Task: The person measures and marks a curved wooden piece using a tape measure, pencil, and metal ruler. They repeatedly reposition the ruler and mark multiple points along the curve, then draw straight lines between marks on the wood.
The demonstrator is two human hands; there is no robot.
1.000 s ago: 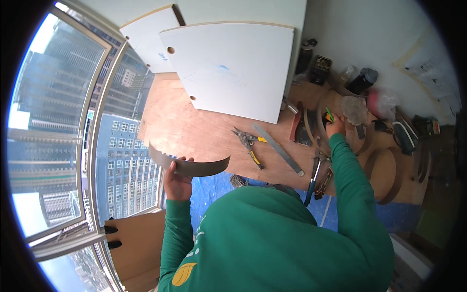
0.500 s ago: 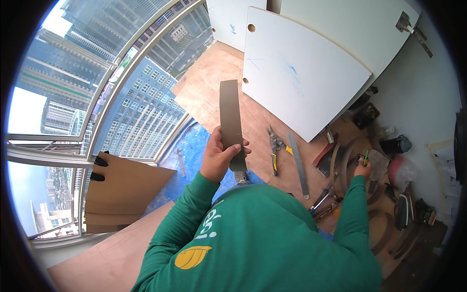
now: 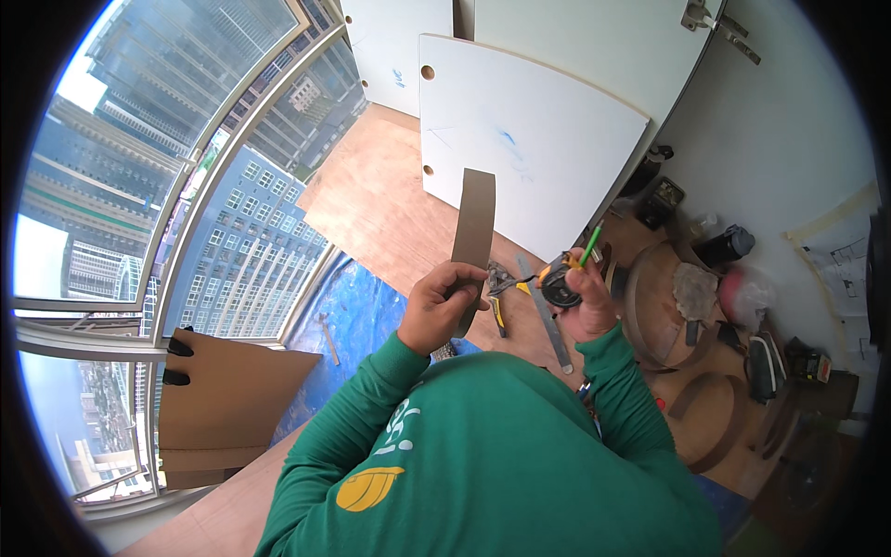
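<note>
At right by wall: dark, cylindrical, lidded bottle (image 3: 724, 247), cannot see inside; clear, crumpled plastic bag (image 3: 757, 294), pink-red object (image 3: 733, 299) in or behind it. Left hand (image 3: 438, 304): closed, pinches curved, grey-brown flat strip (image 3: 474, 221) toward its lower end, before torso. Right hand (image 3: 588, 304): curled, grips black-and-yellow tape measure (image 3: 559, 280) plus slim green pencil (image 3: 591, 243).

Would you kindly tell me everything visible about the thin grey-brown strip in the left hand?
The long, narrow grey-brown strip looks thin, smooth and matt, perhaps plastic or veneer. It bows gently, with a squared upper end. The grip of the left hand holds its lower part; the rest extends upward in view, its tip overlapping the large white board.
</note>
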